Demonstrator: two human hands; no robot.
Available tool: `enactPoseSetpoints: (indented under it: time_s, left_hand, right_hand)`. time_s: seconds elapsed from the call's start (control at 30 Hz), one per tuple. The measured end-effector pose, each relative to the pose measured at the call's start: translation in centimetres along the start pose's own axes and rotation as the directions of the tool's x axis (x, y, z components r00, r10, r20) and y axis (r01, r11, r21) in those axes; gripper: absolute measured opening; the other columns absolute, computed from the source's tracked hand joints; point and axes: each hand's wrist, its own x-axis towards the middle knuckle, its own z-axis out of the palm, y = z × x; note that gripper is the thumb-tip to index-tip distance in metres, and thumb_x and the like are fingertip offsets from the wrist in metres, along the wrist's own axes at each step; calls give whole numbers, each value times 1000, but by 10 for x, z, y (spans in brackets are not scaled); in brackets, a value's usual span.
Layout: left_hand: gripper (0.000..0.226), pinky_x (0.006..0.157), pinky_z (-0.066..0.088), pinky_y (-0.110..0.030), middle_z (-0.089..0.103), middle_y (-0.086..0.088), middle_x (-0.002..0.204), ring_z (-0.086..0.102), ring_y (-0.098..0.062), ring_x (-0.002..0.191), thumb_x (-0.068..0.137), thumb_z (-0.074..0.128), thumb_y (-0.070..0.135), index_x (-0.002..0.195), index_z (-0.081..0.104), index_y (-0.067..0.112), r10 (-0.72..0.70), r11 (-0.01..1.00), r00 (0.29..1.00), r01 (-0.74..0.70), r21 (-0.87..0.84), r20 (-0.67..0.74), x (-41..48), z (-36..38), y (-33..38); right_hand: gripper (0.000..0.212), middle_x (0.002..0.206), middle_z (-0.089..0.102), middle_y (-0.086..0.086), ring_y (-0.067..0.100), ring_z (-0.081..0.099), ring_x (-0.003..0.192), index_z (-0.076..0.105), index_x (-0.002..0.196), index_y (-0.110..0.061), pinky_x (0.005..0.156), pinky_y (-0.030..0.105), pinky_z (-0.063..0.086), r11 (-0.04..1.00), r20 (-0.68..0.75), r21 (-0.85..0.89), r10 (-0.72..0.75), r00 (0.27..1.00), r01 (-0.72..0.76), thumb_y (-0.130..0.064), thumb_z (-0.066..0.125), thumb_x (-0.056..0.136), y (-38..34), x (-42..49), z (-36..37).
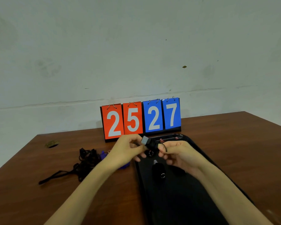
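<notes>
Both hands meet above the far end of a black tray (193, 200). My left hand (128, 150) pinches a small black whistle (148, 142) with a grey mouthpiece. My right hand (177, 153) pinches a thin black cord (165, 146) that runs to the whistle. A metal ring (150, 153) hangs below the whistle between the hands. Another black whistle (158, 169) with a ring lies on the tray under the hands.
A flip scoreboard (140, 118) reading 25 and 27 stands at the back of the brown table (39, 192). A tangle of black lanyards (86, 161) and purple whistles (103, 155) lie left of the tray. A round hole (52, 144) sits at the table's far left.
</notes>
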Motion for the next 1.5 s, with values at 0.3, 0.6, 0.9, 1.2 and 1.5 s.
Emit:
enactPoseSetpoints:
  time_s: [0.3, 0.6, 0.9, 1.2, 1.5]
  left_hand:
    - [31, 94, 44, -28, 57, 9, 112, 51, -6, 105, 90, 54, 42, 116, 57, 26, 177, 785, 982, -185, 592, 72, 25, 90, 8]
    - [44, 97, 32, -37, 48, 0, 123, 43, -20, 115, 88, 50, 47, 126, 49, 23, 151, 510, 967, -252, 823, 203, 31, 128, -6]
    - [61, 107, 27, -39, 42, 4, 139, 36, -17, 128, 88, 44, 58, 141, 32, 29, 164, 635, 977, -212, 743, 138, 19, 105, 0]
    - [35, 99, 35, -30, 48, 8, 126, 42, -12, 118, 92, 47, 43, 124, 51, 29, -2, 557, 981, 163, 814, -195, -36, -6, -65]
    - [29, 95, 38, -26, 56, 8, 118, 48, -9, 109, 92, 52, 36, 117, 57, 24, 155, 660, 905, 204, 723, -397, -42, -10, -78]
  right_hand:
    - [22, 60, 70, -2, 12, 65, 64, 72, 62, -19, 60, 30, 51, 857, -614, -487, -202, 763, -165, -16, 64, 82, 23, -21, -76]
    - [24, 59, 67, -1, 17, 64, 56, 69, 63, -16, 55, 26, 52, 558, -614, -722, -244, 751, -408, -31, 61, 81, 37, -22, -75]
    - [30, 64, 60, -5, 14, 57, 58, 65, 78, -23, 55, 24, 48, 438, -616, -771, -330, 715, -462, -48, 52, 86, 21, -32, -70]
    - [22, 77, 67, -3, 7, 62, 71, 68, 82, -19, 60, 19, 47, 419, -140, -908, -313, 939, 4, -36, 55, 90, 13, 18, 48]
    - [35, 70, 65, -5, 8, 62, 66, 65, 75, -19, 65, 22, 49, 579, -139, -816, -197, 970, 1, -49, 53, 88, 38, 74, 110]
